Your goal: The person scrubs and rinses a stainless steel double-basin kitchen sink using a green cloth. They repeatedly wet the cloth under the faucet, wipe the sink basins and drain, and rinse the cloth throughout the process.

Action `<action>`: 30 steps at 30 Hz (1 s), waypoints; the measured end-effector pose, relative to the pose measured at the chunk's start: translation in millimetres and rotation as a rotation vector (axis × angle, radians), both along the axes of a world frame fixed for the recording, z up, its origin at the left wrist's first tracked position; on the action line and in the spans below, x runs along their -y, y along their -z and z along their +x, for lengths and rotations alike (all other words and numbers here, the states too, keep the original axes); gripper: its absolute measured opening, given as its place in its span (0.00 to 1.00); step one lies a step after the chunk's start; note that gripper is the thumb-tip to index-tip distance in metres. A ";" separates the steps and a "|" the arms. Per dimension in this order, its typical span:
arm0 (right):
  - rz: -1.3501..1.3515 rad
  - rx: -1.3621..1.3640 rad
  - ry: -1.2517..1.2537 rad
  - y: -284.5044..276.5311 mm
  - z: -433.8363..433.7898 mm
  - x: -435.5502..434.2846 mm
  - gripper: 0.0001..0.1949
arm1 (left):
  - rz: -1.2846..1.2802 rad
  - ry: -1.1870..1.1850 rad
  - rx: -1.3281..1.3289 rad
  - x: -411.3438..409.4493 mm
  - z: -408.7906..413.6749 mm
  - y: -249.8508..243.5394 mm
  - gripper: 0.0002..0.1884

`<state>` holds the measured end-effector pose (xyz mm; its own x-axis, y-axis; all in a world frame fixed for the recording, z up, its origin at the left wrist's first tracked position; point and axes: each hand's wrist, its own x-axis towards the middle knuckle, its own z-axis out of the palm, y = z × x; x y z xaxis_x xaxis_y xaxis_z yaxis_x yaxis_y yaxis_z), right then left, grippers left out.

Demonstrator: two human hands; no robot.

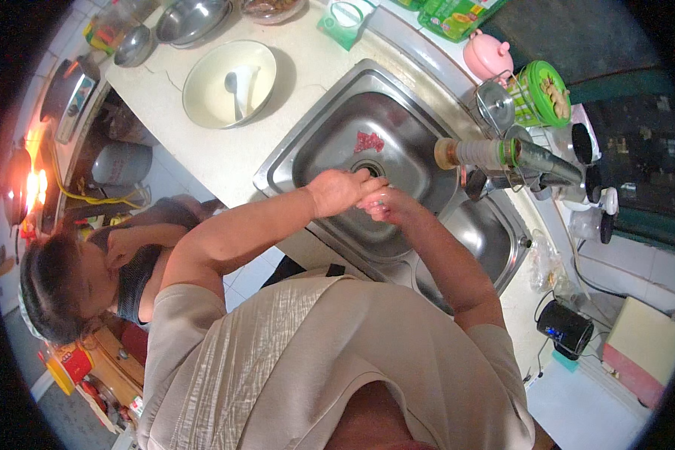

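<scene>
My left hand (340, 191) and my right hand (387, 205) meet over the near part of a stainless steel sink basin (326, 126). Their fingers overlap and touch. Whether something small lies between them cannot be seen. A small red piece, which looks like raw meat (369, 142), lies on the basin floor just beyond the drain (368, 167). My left hand partly covers that drain. To the right of the hands, a faucet with a ribbed hose end (475, 153) reaches over the basin.
A cream bowl (214, 93) holding a spoon stands on the counter at left. A second basin (484, 236) adjoins at right. Another person (73, 281) is close on the left, near a gas cylinder (122, 163). A flame (35, 188) burns at far left. A black speaker-like device (564, 330) sits at right.
</scene>
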<state>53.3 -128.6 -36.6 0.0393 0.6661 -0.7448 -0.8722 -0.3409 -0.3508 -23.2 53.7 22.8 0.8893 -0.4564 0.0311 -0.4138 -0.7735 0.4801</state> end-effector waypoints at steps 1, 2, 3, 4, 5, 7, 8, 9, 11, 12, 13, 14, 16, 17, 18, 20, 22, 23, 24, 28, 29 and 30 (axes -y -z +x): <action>0.028 0.087 -0.017 -16.3 1.1 -2.8 0.21 | -0.061 -0.002 0.018 0.3 -2.4 -3.9 0.29; 0.057 0.173 -0.034 -35.0 2.2 -3.4 0.23 | -0.066 -0.056 -0.052 -0.4 -3.2 -4.4 0.27; 0.082 0.262 -0.045 -53.5 1.6 -3.5 0.25 | -0.075 -0.102 -0.121 0.5 -3.0 -3.8 0.26; 0.057 0.441 0.019 -63.6 -1.2 -3.9 0.28 | -0.084 -0.148 -0.193 1.9 -2.8 -3.5 0.25; 0.030 0.620 0.083 -71.6 -4.7 -5.4 0.31 | -0.165 -0.252 -0.246 1.4 -2.7 -1.7 0.24; 0.065 1.314 0.030 -82.4 -4.4 -7.8 0.36 | -0.317 -0.470 -0.354 -7.5 -3.6 6.8 0.23; 0.125 1.829 -0.099 -87.3 -1.0 -5.3 0.38 | -0.614 -0.476 -0.515 -12.4 -0.9 12.5 0.24; 0.117 2.036 -0.257 -86.3 -2.3 -0.4 0.39 | -0.735 -0.443 -0.810 -11.2 1.0 9.8 0.24; 0.057 2.147 -0.534 -75.0 -10.0 10.9 0.41 | -0.805 -0.352 -1.097 -6.3 2.5 2.2 0.24; 0.005 2.043 -0.668 -76.5 -13.4 10.1 0.41 | -0.764 -0.308 -1.084 -3.2 1.2 -5.6 0.24; -0.072 1.993 -0.751 -78.3 -12.6 8.0 0.40 | -0.722 -0.262 -1.071 0.3 0.2 -13.3 0.24; -0.148 1.939 -0.832 -80.5 -11.6 3.9 0.38 | -0.629 -0.223 -0.826 3.7 -2.0 3.0 0.24; -0.283 1.810 -0.868 -86.5 -14.3 -8.2 0.36 | -0.271 -0.246 -0.536 9.7 -2.2 -5.7 0.23; -0.339 1.741 -0.827 -87.0 -16.5 -14.9 0.36 | -0.179 -0.251 -0.540 11.2 0.3 -10.9 0.22; -0.390 1.676 -0.786 -86.8 -16.0 -21.6 0.35 | -0.086 -0.260 -0.541 10.5 4.9 -22.7 0.21; -0.292 1.666 -0.539 -57.4 -16.8 -20.9 0.31 | 0.059 -0.229 -0.495 9.3 8.0 -27.7 0.20; -0.152 1.547 -0.297 -29.8 -21.7 -20.7 0.26 | 0.167 -0.156 -0.398 3.4 9.6 -21.6 0.18; -0.064 1.435 -0.179 -19.5 -26.0 -21.0 0.24 | 0.174 -0.124 -0.379 1.9 11.3 -19.0 0.17; 0.031 1.317 -0.069 -14.0 -28.3 -23.4 0.21 | 0.183 -0.101 -0.364 -0.9 11.0 -15.5 0.16; -0.198 0.459 -0.204 -64.3 -20.7 -35.7 0.08 | 0.249 0.016 -0.262 -10.1 13.5 -10.6 0.13; -0.121 0.319 -0.111 -48.0 -22.1 -31.6 0.07 | 0.262 0.013 -0.205 -12.8 15.4 -7.8 0.12; -0.047 0.181 -0.015 -36.2 -21.0 -27.8 0.08 | 0.274 0.016 -0.144 -15.1 19.1 -4.0 0.12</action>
<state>32.2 -100.8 -0.4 0.1659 0.6324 -0.7566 -0.7912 -0.3727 -0.4849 -4.0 68.9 26.8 0.8683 -0.4444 -0.2203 -0.3699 -0.8761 0.3093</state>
